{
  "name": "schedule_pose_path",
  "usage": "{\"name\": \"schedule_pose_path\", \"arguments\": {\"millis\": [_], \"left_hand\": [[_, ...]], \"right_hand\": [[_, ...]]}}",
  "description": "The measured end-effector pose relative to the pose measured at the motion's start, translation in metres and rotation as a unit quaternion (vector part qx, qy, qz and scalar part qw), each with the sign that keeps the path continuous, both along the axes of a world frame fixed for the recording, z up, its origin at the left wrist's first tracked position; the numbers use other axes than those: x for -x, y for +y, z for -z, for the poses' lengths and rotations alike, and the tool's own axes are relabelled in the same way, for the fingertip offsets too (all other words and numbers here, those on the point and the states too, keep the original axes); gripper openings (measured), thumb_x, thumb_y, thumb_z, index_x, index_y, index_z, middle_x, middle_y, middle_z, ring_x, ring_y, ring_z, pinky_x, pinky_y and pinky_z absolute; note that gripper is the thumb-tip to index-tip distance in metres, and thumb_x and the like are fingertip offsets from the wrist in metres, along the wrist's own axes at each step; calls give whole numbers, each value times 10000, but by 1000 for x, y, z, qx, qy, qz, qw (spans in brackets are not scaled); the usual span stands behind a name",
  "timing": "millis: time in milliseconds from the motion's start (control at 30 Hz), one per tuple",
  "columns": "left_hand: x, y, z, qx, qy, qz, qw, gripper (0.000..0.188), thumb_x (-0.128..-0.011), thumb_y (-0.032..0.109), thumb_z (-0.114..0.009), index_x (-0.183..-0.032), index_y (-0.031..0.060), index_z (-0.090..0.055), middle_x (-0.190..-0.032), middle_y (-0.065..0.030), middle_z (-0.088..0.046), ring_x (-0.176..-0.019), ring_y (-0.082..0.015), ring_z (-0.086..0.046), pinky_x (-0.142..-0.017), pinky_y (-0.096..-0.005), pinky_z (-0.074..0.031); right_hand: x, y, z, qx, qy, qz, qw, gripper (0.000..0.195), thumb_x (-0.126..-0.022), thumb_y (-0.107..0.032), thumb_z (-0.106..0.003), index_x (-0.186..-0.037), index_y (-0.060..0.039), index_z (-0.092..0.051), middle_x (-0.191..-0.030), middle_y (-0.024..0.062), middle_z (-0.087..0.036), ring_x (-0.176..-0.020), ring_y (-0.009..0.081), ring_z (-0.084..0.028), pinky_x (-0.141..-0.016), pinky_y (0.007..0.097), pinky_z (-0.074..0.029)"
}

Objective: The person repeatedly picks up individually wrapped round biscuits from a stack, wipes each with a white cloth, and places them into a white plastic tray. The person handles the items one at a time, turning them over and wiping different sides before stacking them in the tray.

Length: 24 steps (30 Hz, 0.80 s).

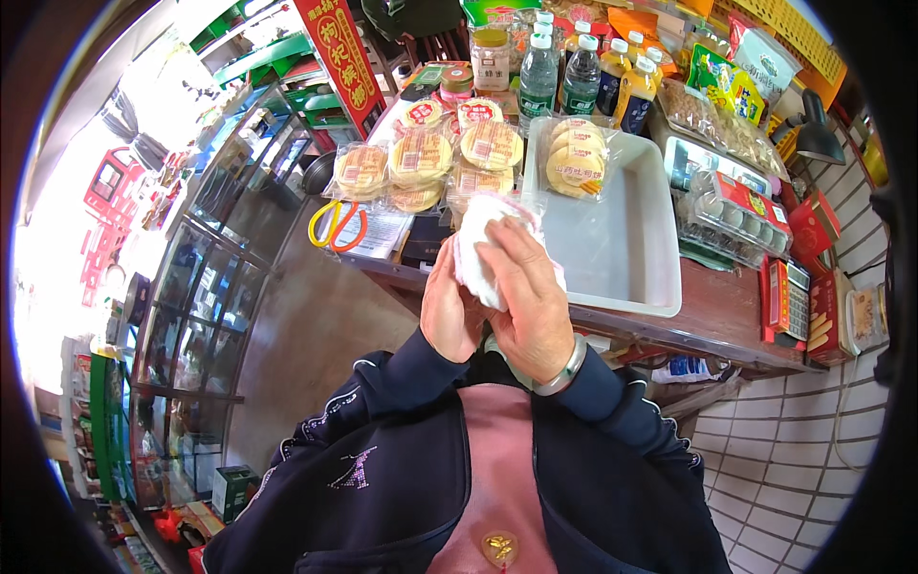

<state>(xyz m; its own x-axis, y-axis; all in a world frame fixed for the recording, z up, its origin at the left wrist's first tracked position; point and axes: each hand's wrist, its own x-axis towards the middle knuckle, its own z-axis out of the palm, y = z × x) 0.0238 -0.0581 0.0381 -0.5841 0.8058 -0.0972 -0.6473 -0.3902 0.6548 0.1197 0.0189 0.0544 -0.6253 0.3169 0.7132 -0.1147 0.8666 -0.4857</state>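
A white cloth with pinkish edges point(488, 251) is held between my two hands above the table's front edge. My right hand point(527, 294) lies over it, fingers pressed on its near face. From the left side my left hand point(452, 308) cups the cloth, its fingers mostly hidden behind. Clear plastic seems to show beside the cloth, but I cannot tell whether something is wrapped inside. Just beyond, several bagged round flat cakes point(419, 154) lie in a pile. Right of my hands is a white plastic tray point(609, 247) with a bag of round cakes point(576, 172) in its far left corner.
Scissors with yellow and orange handles point(338, 226) lie on papers at the left. Several bottles point(538, 75) and a honey jar point(491, 61) stand behind. An egg carton point(739, 215), a calculator point(797, 301) and a desk lamp point(817, 136) are at right. A glass cabinet point(201, 301) stands left.
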Motion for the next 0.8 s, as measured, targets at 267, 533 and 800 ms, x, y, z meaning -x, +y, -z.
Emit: {"name": "schedule_pose_path", "arguments": {"millis": [267,533,800], "left_hand": [[22,-5,10,-76,-59,106,990,432,-1024,326,-391,-1329,30,-466,-1243,-123,-586,-1114,-234,-584,-982,-367,-462],[36,-3,0,-39,-2,-19,999,373,-964,170,-502,-1310,33,-478,-1254,-126,-599,-1134,-278,-593,-996,-432,-457],[23,1,-5,-53,-25,2,998,411,-972,218,-492,-1344,44,-468,-1298,-103,-578,-1194,-256,-553,-1028,-453,-415]], "right_hand": [[-12,-10,0,-96,-34,-82,991,401,-611,-3,-654,-1008,-37,-614,-1221,150,-574,-1226,335,-514,-1037,499,-389],[-32,2,19,-49,-7,-67,996,390,-611,44,-646,-995,-23,-630,-1163,152,-598,-1156,346,-549,-997,487,-427],[-38,18,-1,67,73,43,994,595,-598,154,-570,-1154,-47,-631,-1247,182,-561,-1165,379,-534,-984,414,-430]]}}
